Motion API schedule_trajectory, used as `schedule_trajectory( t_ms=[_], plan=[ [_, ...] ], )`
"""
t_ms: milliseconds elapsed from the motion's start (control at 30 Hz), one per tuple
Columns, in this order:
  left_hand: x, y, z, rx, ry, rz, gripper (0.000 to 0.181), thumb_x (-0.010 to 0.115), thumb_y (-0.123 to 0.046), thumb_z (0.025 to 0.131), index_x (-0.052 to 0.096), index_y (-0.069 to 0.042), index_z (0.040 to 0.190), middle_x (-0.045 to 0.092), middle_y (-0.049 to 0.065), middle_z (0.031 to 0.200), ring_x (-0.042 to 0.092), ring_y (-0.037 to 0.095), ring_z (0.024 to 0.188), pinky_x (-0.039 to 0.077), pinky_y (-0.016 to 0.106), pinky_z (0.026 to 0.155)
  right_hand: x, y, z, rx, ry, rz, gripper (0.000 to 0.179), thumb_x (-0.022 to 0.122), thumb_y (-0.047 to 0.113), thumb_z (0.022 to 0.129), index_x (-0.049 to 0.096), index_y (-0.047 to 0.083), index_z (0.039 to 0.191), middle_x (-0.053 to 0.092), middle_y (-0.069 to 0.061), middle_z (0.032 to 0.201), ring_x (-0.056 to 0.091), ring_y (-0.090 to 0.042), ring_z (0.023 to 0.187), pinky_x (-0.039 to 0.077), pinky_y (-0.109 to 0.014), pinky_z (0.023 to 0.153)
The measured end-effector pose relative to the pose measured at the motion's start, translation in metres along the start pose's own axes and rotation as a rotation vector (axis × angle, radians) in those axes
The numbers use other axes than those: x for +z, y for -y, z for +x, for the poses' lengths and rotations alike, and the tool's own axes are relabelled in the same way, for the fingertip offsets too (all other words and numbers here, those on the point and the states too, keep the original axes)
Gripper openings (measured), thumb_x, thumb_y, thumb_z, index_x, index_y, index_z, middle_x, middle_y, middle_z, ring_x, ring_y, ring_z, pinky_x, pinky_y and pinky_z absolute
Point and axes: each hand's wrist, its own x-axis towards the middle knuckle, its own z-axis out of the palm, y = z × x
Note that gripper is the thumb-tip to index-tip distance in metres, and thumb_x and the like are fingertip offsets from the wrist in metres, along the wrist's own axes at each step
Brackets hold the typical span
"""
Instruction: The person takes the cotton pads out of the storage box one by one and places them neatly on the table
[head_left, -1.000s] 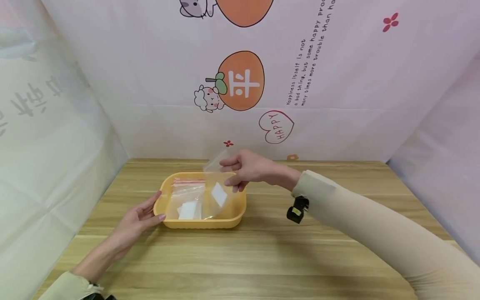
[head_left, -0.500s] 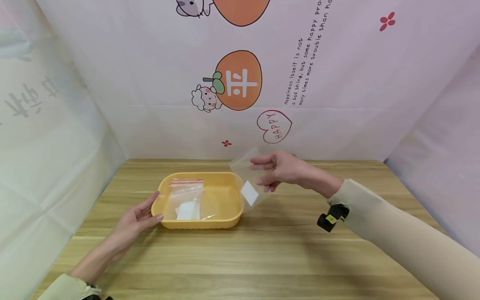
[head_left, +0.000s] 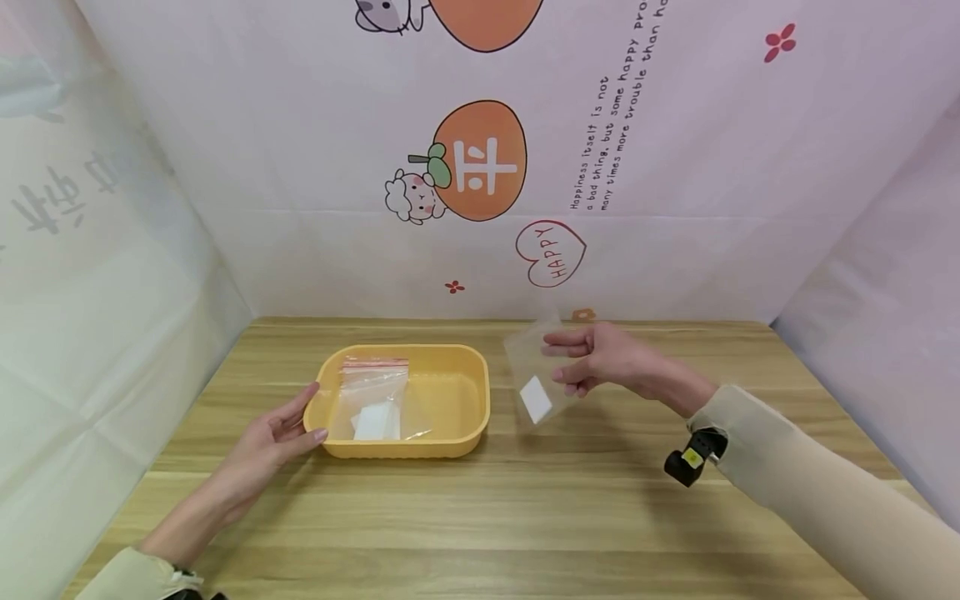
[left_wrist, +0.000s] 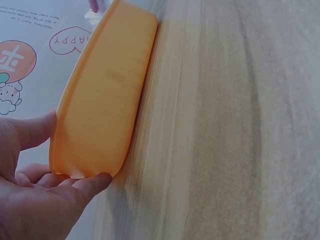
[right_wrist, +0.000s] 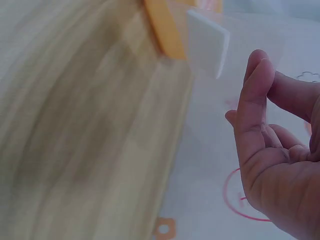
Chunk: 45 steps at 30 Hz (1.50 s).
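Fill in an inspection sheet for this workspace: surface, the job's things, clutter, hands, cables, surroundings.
Surface: wood-grain table.
Job's things: yellow tray on the table; clear bags with red seal lines and white contents in its left part, count unclear; one more clear bag, with a white piece, outside the tray to its right.
Clutter: nothing seen.
Hands: left hand grips the tray's left end; right hand pinches the outside bag.
Cables: nothing seen.
Surroundings: whitish printed backdrop behind the table, with orange fruit drawings and a HAPPY heart; black device at the right wrist.
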Motion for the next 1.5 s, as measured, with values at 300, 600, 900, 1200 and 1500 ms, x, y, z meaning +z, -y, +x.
schedule_trajectory(
  t_ms=[300,600,900,1200,1500],
  plan=[
    [0.000,-0.002,0.000,-0.002,-0.006,-0.001,0.085,0.069,-0.013,0.104,0.013,0.000,0.167,0.007,0.025,0.172,0.019,0.043,0.154,0.041,0.011,0.101,0.001,-0.042,0.014,0.036,-0.021,0.028,0.072,0.072,-0.004,0.097,0.035,-0.010,0.158,0.041,-0.027,0.159,0.068,-0.015,0.075,0.062,-0.029,0.066],
    [0.000,-0.002,0.001,-0.004,-0.015,0.010,0.085,0.070,-0.011,0.103,0.015,0.000,0.167,0.009,0.026,0.171,0.019,0.043,0.155,0.039,0.011,0.102,-0.002,-0.064,0.022,0.016,-0.041,-0.012,0.075,0.073,-0.005,0.094,0.036,-0.009,0.159,0.043,-0.026,0.158,0.069,-0.020,0.069,0.061,-0.033,0.059],
    [-0.001,-0.001,0.002,-0.011,-0.008,0.013,0.086,0.070,-0.014,0.103,0.015,-0.001,0.167,0.008,0.025,0.171,0.018,0.042,0.155,0.038,0.011,0.103,-0.002,-0.075,0.032,0.040,-0.080,-0.170,0.078,0.079,0.004,0.093,0.040,-0.001,0.160,0.049,-0.030,0.153,0.067,-0.021,0.060,0.060,-0.036,0.052],
    [-0.002,0.001,0.002,0.008,0.003,0.004,0.086,0.070,-0.014,0.103,0.015,0.001,0.167,0.008,0.026,0.171,0.017,0.044,0.155,0.039,0.010,0.102,-0.002,-0.081,0.040,0.028,-0.091,-0.208,0.076,0.080,0.004,0.093,0.042,0.001,0.160,0.048,-0.030,0.153,0.064,-0.018,0.056,0.047,-0.027,0.044],
    [-0.002,0.002,0.002,0.006,-0.001,0.009,0.086,0.071,-0.015,0.103,0.015,0.001,0.167,0.009,0.026,0.171,0.017,0.043,0.155,0.039,0.009,0.102,0.000,-0.079,0.043,0.018,-0.116,-0.251,0.075,0.080,0.004,0.093,0.044,0.002,0.159,0.041,-0.031,0.157,0.063,-0.020,0.055,0.038,-0.025,0.042]
  ],
)
